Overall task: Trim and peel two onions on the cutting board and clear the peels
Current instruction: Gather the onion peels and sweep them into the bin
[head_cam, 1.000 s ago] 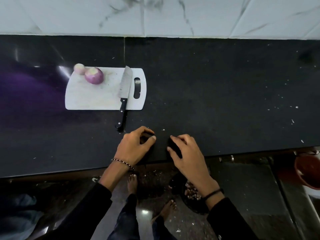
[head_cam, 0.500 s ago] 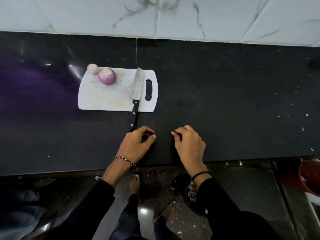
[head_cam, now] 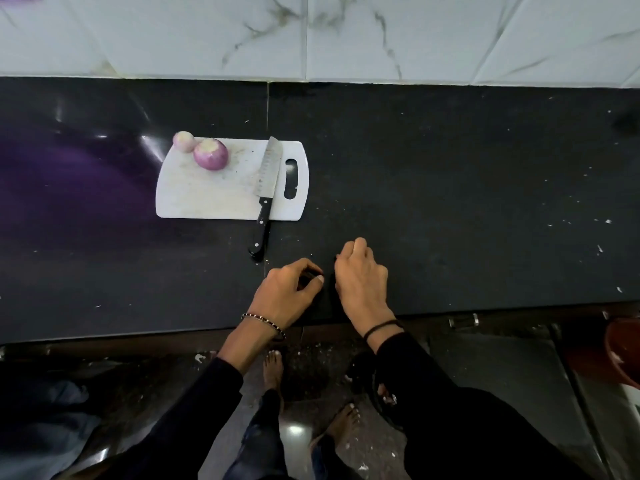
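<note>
A black counter (head_cam: 450, 188) fills the middle band of the frame from edge to edge, flecked with small pale scraps toward the right. Above it, across the top of the frame, runs a wall of white marbled tiles (head_cam: 381, 36). Below the counter's front edge, the dark floor (head_cam: 502, 382) takes up the bottom of the frame, with the person's bare feet at lower centre and a reddish-brown tub (head_cam: 623, 355) cut off at the right edge.

A white cutting board (head_cam: 207, 195) lies left of centre in the upper middle, its handle slot on the right. On it a knife (head_cam: 266, 181) lies nearly upright in the picture, blade on the board beside the slot, black handle reaching past the board's lower edge onto the counter. The larger onion (head_cam: 211, 154), purple with a pale trimmed top, sits near the board's upper left; the smaller onion (head_cam: 183, 141) sits just beside it at the board's upper left corner, close enough that touching cannot be ruled out.

The left hand (head_cam: 289, 292) rests on the counter at lower centre, its grip curled nearly closed, thumb near the fingertips; anything inside is hidden. The right hand (head_cam: 362, 275) sits just beside it, fingers curled under, and what its grip contains cannot be told.
</note>
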`<state>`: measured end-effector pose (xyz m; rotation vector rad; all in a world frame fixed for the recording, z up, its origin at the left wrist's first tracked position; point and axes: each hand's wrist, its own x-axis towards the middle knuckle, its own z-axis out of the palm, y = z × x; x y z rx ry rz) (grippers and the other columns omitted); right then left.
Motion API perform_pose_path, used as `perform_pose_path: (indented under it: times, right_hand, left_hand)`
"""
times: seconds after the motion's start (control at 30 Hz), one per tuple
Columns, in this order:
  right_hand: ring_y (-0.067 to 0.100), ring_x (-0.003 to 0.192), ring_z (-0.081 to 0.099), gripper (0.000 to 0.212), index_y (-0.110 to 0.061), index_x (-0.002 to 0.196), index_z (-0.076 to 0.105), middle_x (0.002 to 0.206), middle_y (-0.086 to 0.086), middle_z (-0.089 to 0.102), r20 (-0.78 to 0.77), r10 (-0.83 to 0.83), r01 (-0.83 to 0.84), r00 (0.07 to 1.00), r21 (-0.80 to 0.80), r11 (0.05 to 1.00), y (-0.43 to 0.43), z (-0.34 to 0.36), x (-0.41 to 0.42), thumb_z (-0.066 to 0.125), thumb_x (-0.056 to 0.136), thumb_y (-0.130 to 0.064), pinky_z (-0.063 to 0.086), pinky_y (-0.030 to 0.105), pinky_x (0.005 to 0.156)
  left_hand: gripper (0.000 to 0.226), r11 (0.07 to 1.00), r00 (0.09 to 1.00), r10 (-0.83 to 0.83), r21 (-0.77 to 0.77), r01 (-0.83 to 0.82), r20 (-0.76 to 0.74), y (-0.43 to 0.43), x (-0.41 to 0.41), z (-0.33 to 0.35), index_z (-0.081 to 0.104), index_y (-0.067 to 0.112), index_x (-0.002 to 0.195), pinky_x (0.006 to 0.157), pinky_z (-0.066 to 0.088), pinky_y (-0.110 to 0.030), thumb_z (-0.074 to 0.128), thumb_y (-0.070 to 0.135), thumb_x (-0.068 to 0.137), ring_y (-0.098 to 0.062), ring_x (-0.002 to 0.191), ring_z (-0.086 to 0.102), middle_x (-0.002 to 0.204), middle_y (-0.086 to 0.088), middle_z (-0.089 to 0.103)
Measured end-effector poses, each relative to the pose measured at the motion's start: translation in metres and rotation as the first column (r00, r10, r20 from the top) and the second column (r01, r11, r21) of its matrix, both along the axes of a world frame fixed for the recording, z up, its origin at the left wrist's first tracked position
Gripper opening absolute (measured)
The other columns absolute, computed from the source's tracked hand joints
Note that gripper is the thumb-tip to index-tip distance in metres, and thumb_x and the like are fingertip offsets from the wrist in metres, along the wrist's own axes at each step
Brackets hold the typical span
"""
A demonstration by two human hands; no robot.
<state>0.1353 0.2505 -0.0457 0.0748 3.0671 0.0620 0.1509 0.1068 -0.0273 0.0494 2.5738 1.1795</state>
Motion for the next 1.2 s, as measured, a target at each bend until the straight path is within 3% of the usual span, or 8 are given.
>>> perform_pose_path:
  times: [0.07, 0.2, 0.37, 0.57, 0.73, 0.87, 1.0, 1.2]
  right_hand:
    - [0.019, 0.095, 0.062, 0.019, -0.006, 0.119, 0.055, 0.115, 0.008, 0.053, -0.007, 0.026, -0.026, 1.0, 0.005, 1.0, 0.003, -0.005, -0.003, 0.052, 0.103, -0.016, 0.037, 0.03, 0.054]
    - [0.023, 0.106, 0.058, 0.024, -0.007, 0.126, 0.048, 0.124, 0.009, 0.047, 0.028, 0.075, -0.071, 0.997, -0.104, 0.992, 0.024, 0.004, 0.014, 0.039, 0.109, -0.021, 0.038, 0.032, 0.062]
    - [0.024, 0.091, 0.062, 0.013, -0.013, 0.106, 0.053, 0.111, 0.003, 0.049, -0.03, -0.135, 0.118, 0.99, -0.328, 0.937, 0.081, 0.002, 0.098, 0.045, 0.104, -0.024, 0.035, 0.031, 0.056]
    - [0.029, 0.084, 0.058, 0.012, -0.019, 0.098, 0.045, 0.105, 0.001, 0.045, 0.187, -0.334, 0.378, 0.924, -0.314, 0.871, 0.155, -0.029, 0.189, 0.039, 0.106, -0.027, 0.033, 0.035, 0.061]
    - [0.031, 0.108, 0.061, 0.027, -0.016, 0.128, 0.055, 0.125, 0.007, 0.059, 0.33, -0.386, 0.481, 0.861, -0.288, 0.828, 0.196, -0.048, 0.218, 0.051, 0.101, -0.018, 0.053, 0.043, 0.079]
    - [0.03, 0.093, 0.065, 0.017, -0.02, 0.111, 0.061, 0.102, 0.006, 0.068, 0.271, -0.405, 0.481, 0.873, -0.35, 0.803, 0.203, -0.041, 0.213, 0.053, 0.101, -0.032, 0.054, 0.04, 0.07]
    - [0.024, 0.092, 0.065, 0.011, -0.024, 0.107, 0.06, 0.103, -0.001, 0.066, 0.206, -0.34, 0.395, 0.918, -0.384, 0.834, 0.194, -0.032, 0.2, 0.057, 0.098, -0.028, 0.05, 0.035, 0.068]
    - [0.016, 0.087, 0.063, 0.008, -0.027, 0.105, 0.06, 0.098, -0.009, 0.064, 0.1, -0.169, 0.196, 0.981, -0.464, 0.864, 0.159, -0.008, 0.163, 0.056, 0.099, -0.031, 0.047, 0.03, 0.066]
  left_hand:
    - [0.026, 1.0, 1.0, -0.018, -0.009, 0.019, 0.005, 0.008, 0.005, -0.002, 0.066, 0.032, 0.102, 0.079, 0.057, -0.04, 0.055, 0.048, 0.085, -0.011, 0.086, 0.067, 0.09, 0.008, 0.072]
    - [0.017, 0.995, 0.996, -0.091, -0.043, 0.091, 0.005, 0.026, 0.017, -0.006, 0.066, 0.029, 0.105, 0.079, 0.056, -0.04, 0.06, 0.037, 0.093, -0.012, 0.087, 0.067, 0.093, 0.006, 0.072]
    - [0.022, 0.948, 0.947, -0.308, -0.051, 0.313, 0.087, 0.056, 0.039, -0.014, 0.065, 0.031, 0.106, 0.076, 0.056, -0.039, 0.057, 0.046, 0.091, -0.012, 0.081, 0.067, 0.09, 0.006, 0.072]
    - [0.022, 0.824, 0.819, -0.527, -0.097, 0.558, 0.229, 0.117, 0.069, -0.033, 0.064, 0.026, 0.111, 0.077, 0.053, -0.035, 0.054, 0.039, 0.097, -0.02, 0.086, 0.065, 0.089, 0.001, 0.067]
    - [0.022, 0.741, 0.738, -0.597, -0.135, 0.657, 0.315, 0.155, 0.09, -0.052, 0.063, 0.023, 0.115, 0.081, 0.052, -0.036, 0.054, 0.034, 0.097, -0.026, 0.097, 0.063, 0.098, -0.009, 0.068]
    - [0.026, 0.722, 0.729, -0.615, -0.157, 0.674, 0.299, 0.168, 0.091, -0.054, 0.06, 0.022, 0.122, 0.082, 0.05, -0.037, 0.059, 0.022, 0.096, -0.028, 0.107, 0.061, 0.112, -0.012, 0.065]
    - [0.027, 0.713, 0.737, -0.632, -0.19, 0.674, 0.24, 0.167, 0.08, -0.047, 0.059, 0.023, 0.123, 0.077, 0.045, -0.033, 0.058, 0.029, 0.097, -0.027, 0.106, 0.06, 0.114, -0.01, 0.063]
    - [0.023, 0.823, 0.843, -0.525, -0.179, 0.539, 0.121, 0.132, 0.06, -0.03, 0.061, 0.023, 0.117, 0.079, 0.049, -0.036, 0.055, 0.034, 0.098, -0.026, 0.099, 0.063, 0.104, -0.008, 0.067]
